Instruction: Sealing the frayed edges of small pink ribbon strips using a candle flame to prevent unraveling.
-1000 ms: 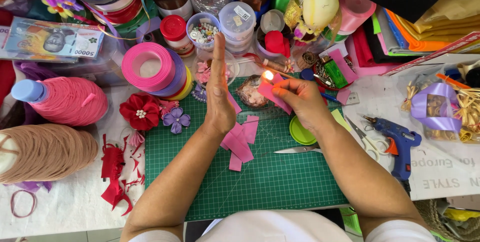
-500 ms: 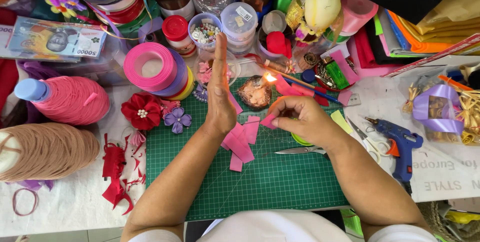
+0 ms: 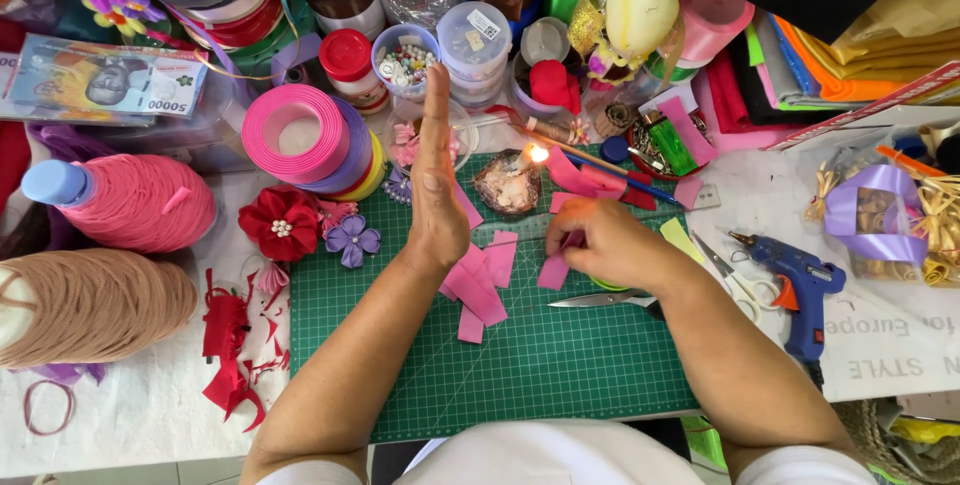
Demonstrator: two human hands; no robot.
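Far left: pink thread cone (image 3: 135, 202) lying on its side, tan thread cone (image 3: 95, 305) below it, both off the mat. Red fabric flower (image 3: 282, 224) and small purple flower (image 3: 352, 240) at the left edge of the green cutting mat (image 3: 540, 355). Pink ribbon roll (image 3: 300, 135) stacked above them.

Left hand (image 3: 435, 185): upright on its edge, fingers straight and pressed together, palm facing right, holding nothing. It stands just left of the lit candle (image 3: 510, 183), flame at the candle's upper right.

Loose pink ribbon pieces (image 3: 480, 285) lie on the mat below the left wrist, between the two hands.

Right hand (image 3: 600, 243): curled, fingertips pinching a pink ribbon piece (image 3: 555, 267), low over the mat, right of the loose pieces and below the candle. Scissors (image 3: 600, 299) lie just under this hand on the mat.

Right, off the mat: blue glue gun (image 3: 800, 280), then a lilac ribbon loop (image 3: 875, 220).
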